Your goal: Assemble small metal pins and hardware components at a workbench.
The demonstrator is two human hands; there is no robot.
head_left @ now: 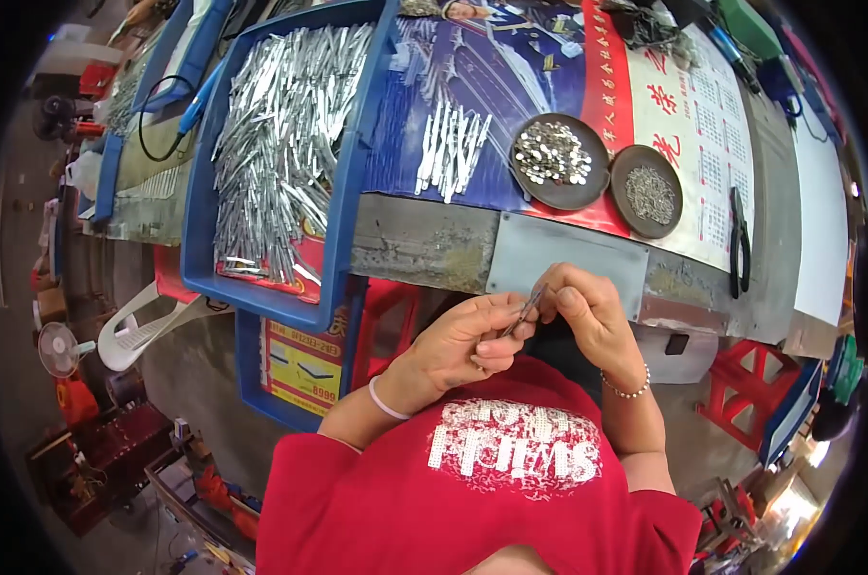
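In front of my red shirt, my left hand [479, 335] is closed on a thin silvery metal piece [530, 305] that slants up between its fingertips. My right hand [589, 309] meets it there, thumb and forefinger pinched at the piece's upper end. The exact shape of the piece is too small to make out. Just beyond my hands lies a small grey metal plate [568, 257] on the bench edge. Farther off, several slim metal strips [450, 151] rest in a loose bundle on a printed poster sheet.
At left stands a blue tray [196, 201] heaped with similar strips. Two dark round dishes hold small shiny discs [553, 153] and tiny metal parts [650, 194]. Black-handled pliers [739, 244] lie at right. A red stool [752, 388] and a blue crate [252, 369] stand below.
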